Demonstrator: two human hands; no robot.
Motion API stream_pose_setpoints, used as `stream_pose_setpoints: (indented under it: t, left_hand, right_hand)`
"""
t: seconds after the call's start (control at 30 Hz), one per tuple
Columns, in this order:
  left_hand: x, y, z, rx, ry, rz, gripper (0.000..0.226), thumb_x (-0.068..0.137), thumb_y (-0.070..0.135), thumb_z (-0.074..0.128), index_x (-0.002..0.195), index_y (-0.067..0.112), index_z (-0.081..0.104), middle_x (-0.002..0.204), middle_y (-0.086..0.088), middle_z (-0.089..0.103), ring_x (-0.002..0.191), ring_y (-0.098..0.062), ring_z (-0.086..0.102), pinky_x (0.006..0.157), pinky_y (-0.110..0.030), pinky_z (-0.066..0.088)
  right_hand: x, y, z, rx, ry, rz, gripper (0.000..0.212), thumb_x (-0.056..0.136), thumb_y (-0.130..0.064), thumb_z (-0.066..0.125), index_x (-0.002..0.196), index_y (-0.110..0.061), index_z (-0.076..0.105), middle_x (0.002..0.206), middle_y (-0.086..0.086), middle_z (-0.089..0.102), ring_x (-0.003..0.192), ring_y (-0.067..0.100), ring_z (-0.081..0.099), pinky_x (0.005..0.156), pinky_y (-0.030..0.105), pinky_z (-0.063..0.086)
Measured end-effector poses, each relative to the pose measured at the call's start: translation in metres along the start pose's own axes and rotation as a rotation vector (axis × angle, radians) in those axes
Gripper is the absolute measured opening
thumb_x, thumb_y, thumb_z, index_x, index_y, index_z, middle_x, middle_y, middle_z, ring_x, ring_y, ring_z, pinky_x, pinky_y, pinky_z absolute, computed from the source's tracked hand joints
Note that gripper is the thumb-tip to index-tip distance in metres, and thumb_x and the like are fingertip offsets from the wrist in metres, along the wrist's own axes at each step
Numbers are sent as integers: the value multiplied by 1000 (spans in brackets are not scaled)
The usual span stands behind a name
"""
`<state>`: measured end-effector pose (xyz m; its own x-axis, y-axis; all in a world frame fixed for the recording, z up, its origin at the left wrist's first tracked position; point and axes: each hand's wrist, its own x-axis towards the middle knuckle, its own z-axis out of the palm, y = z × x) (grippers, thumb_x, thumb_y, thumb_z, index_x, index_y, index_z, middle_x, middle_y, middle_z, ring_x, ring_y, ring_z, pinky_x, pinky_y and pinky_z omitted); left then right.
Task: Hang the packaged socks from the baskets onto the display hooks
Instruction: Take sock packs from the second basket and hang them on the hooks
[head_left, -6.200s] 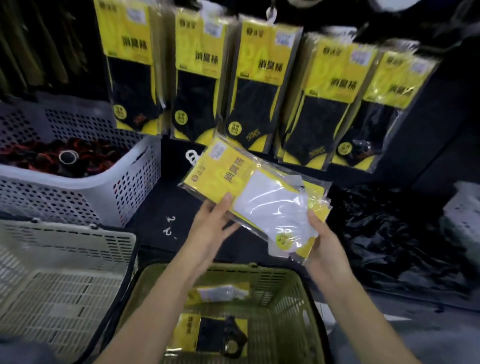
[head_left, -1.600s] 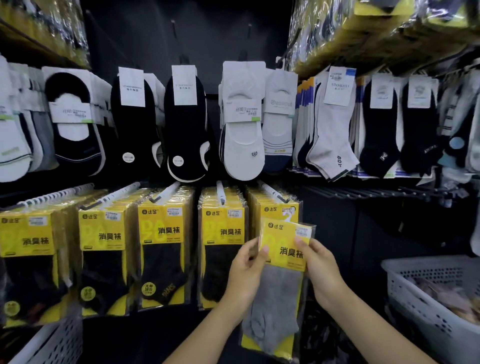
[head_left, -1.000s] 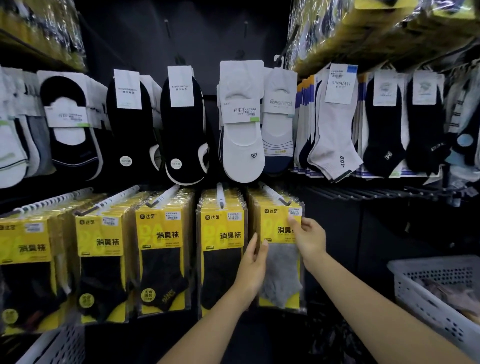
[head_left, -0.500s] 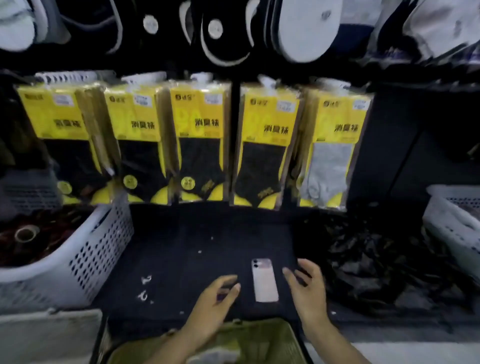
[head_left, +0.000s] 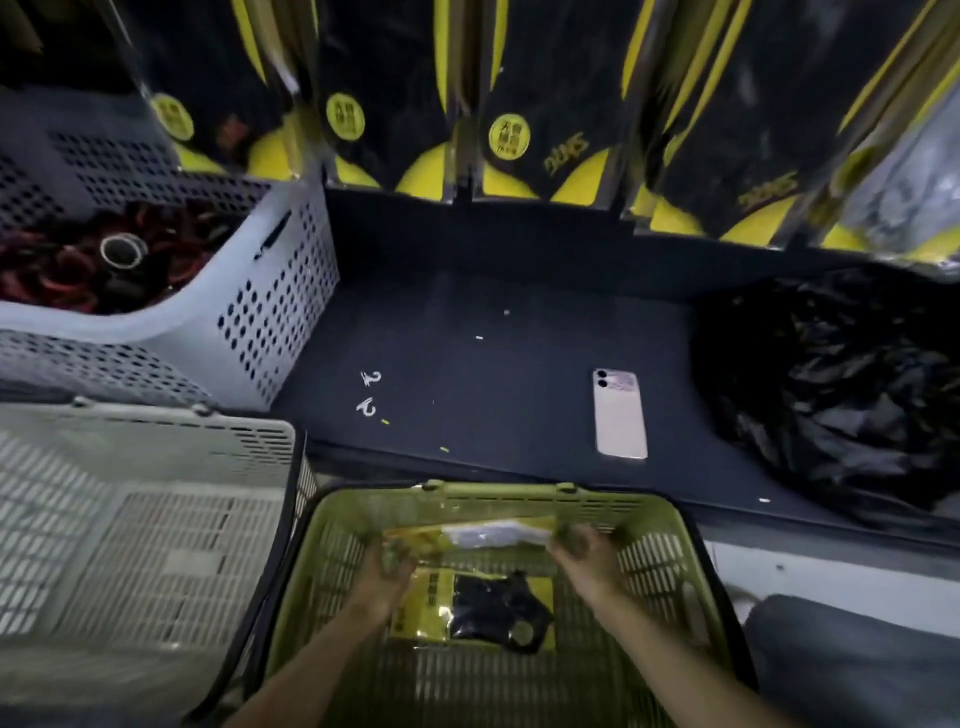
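I am gripping the white-sock pack (head_left: 493, 535), 12 o'clock in the green basket (head_left: 675, 525): left hand (head_left: 389, 569) and right hand (head_left: 584, 553) curling round opposite ends, for a level lift.

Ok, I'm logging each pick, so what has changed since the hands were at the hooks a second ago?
Both hands let go of the grey-sock pack, left hanging at the far right, and came down into the green basket. The left hand and right hand now sit at the ends of the white-sock pack; blur hides the grip. The phone and black-sock pack stayed put.
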<state>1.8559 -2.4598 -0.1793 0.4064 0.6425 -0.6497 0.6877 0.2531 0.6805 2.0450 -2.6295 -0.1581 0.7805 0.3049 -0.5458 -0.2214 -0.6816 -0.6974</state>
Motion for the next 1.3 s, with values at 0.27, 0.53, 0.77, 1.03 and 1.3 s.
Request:
stream_pose_setpoints:
  t: [0.27, 0.53, 0.77, 1.03, 1.3]
  left_hand:
    - [19, 12, 13, -41, -30, -54, 51, 88, 1, 62, 134, 4, 39, 139, -16, 47, 119, -27, 52, 92, -27, 44]
    - [0, 16, 8, 423, -265, 226, 22, 83, 15, 71, 104, 7, 69, 104, -3, 67, 99, -14, 60, 73, -10, 44]
    - [2, 0, -2, 42, -82, 172, 17, 86, 2, 65, 76, -10, 60, 61, 4, 53, 62, -4, 51, 54, -15, 39]
    - [19, -69, 15, 365, -152, -41, 74, 86, 32, 67, 142, -1, 30, 142, -20, 41, 130, -29, 43, 108, -34, 32]
    - [26, -83, 28, 208, -98, 87, 47, 83, 11, 70, 126, 9, 51, 117, -13, 61, 106, -32, 59, 94, -44, 48]
  right_hand:
    - [-1, 7, 39, -53, -124, 1, 47, 81, 2, 69, 125, -2, 52, 131, 15, 54, 123, 28, 50, 103, 35, 42]
    - [-9, 10, 20, -681, -136, -191, 25, 89, -12, 59, 108, -22, 70, 112, -2, 70, 104, 14, 63, 87, 24, 48]
    - [-5, 17, 12, -473, -129, -232, 27, 82, -22, 73, 108, -17, 70, 105, 1, 73, 101, 18, 66, 85, 28, 51]
    - [3, 108, 32, -214, -234, 272, 81, 82, -19, 74, 147, -3, 28, 151, 17, 33, 137, 29, 36, 110, 35, 33]
    - [4, 120, 58, 10, -211, 395, 81, 80, -20, 76, 147, -12, 30, 141, 14, 47, 124, 30, 49, 95, 33, 43]
